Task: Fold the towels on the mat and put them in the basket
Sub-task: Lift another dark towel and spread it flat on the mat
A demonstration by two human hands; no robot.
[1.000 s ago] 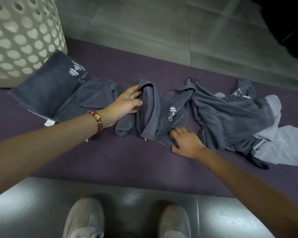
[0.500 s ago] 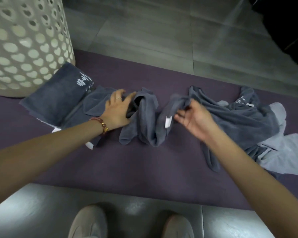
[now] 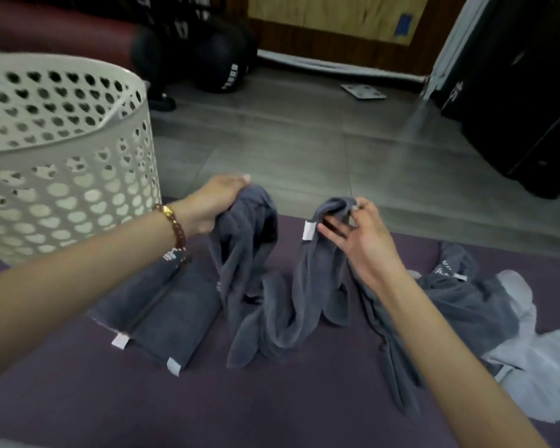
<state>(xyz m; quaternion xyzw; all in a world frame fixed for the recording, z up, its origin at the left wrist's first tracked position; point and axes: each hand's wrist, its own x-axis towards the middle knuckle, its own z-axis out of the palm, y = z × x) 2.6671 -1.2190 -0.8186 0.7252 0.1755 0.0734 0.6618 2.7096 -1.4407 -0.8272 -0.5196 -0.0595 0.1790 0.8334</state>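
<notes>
Two ends of the grey towel point(image 3: 265, 318) are held up over the mat point(image 3: 240, 409), one bunched in the left grip point(image 3: 217, 202), one merely pinched by the right grip point(image 3: 359, 234), so that end may be dropped before the twisted middle is shaken flat.

Dim, soft indoor light, faint shadows, slight motion blur throughout, wide-angle bending at the edges, dark background corners
</notes>
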